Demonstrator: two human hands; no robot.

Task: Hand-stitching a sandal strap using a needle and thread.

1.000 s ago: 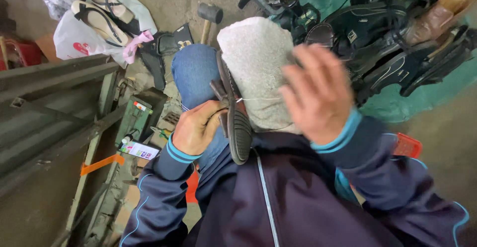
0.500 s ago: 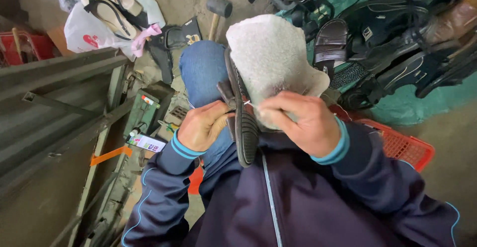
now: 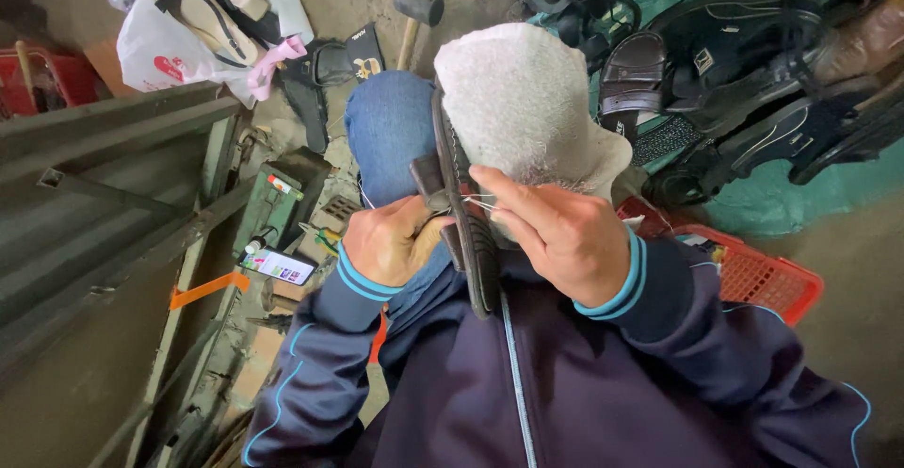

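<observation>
A black sandal (image 3: pixel 468 233) stands on its edge between my knees, its sole ridged. My left hand (image 3: pixel 384 240) is closed around a wooden tool handle pressed against the sandal's left side. My right hand (image 3: pixel 556 230) rests on the sandal's right side, fingers pinching a thin pale thread (image 3: pixel 477 201) that runs to the sole. A grey-white towel (image 3: pixel 527 105) covers my right knee behind the sandal. My left knee in blue jeans (image 3: pixel 388 129) shows beside it. Both arms wear dark navy sleeves with light blue cuffs.
A hammer (image 3: pixel 414 11) lies on the ground ahead. Several dark sandals and shoes (image 3: pixel 753 63) are piled on a green sheet at the upper right. A red plastic basket (image 3: pixel 753 275) sits at my right. A white bag with sandals (image 3: pixel 202 25), a green box (image 3: pixel 273 206) and a phone (image 3: pixel 278 266) lie left.
My right hand, raised and blurred a second ago, has come down onto the sandal and now pinches the thread. My left hand has stayed on the handle.
</observation>
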